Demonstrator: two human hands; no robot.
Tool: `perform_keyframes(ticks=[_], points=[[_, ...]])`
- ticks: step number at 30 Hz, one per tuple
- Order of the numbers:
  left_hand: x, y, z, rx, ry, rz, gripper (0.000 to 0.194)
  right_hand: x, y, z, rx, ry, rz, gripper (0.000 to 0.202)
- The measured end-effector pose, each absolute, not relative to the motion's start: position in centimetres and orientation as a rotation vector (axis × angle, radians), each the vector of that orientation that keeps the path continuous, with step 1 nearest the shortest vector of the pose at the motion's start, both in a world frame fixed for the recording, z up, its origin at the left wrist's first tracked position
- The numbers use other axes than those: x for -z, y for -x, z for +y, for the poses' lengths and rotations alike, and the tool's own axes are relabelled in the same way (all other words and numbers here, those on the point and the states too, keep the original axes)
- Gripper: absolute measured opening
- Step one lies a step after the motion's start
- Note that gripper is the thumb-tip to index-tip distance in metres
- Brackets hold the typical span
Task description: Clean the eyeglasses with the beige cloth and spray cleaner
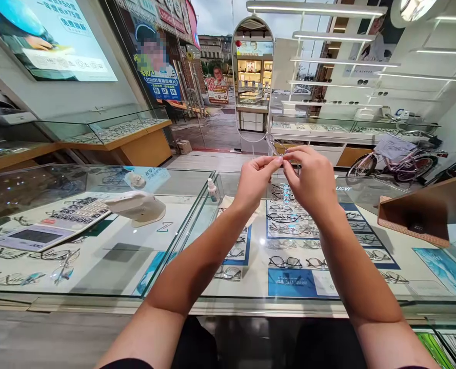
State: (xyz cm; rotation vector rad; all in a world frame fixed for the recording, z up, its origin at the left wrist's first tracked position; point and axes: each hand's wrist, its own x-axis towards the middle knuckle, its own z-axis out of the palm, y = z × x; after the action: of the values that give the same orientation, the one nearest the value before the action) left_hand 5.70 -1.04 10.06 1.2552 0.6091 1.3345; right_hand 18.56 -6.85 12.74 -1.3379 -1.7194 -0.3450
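Note:
Both arms stretch forward over the glass counter, and the hands meet above it. My left hand pinches with thumb and forefinger at a thin, clear object that looks like a pair of glasses. From the other side, the curled fingers of my right hand close on the same object. Most of it is hidden by the fingers, and its outline is faint. Below the hands, inside the case, several rows of eyeglasses lie on blue and white trays. A small white spray bottle stands left of my left hand, beside a pale cloth.
On the left counter lie a large calculator and a cream-coloured cap. A wooden stand is at the right. Beyond the counter are an oval mirror, a bicycle and display cases.

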Motion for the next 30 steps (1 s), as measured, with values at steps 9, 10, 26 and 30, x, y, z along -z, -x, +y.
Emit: perform_keyframes(ticks=[9,10,26,30], points=[[-8.4,-6.2,1.3,-1.313,-1.429,0.707,0.018,-13.3,-19.2,-6.9,0.258,1.537,-1.753,0.028],[-8.0,-6.3,1.7,-1.289,-1.499,0.719,0.019,-13.5,-19.5,-7.0,0.27,1.57,-1.736,0.029],[0.7,-8.3,6.2,-0.444,-3.069,0.905,0.026,-15.3,-20.6,-8.8,0.104,1.341,-1.643,0.058],[2.1,-9.6,6.3,-0.377,-3.048,0.91,0.023,-15.5,-20.5,-9.0,0.038,1.296,-1.687,0.063]])
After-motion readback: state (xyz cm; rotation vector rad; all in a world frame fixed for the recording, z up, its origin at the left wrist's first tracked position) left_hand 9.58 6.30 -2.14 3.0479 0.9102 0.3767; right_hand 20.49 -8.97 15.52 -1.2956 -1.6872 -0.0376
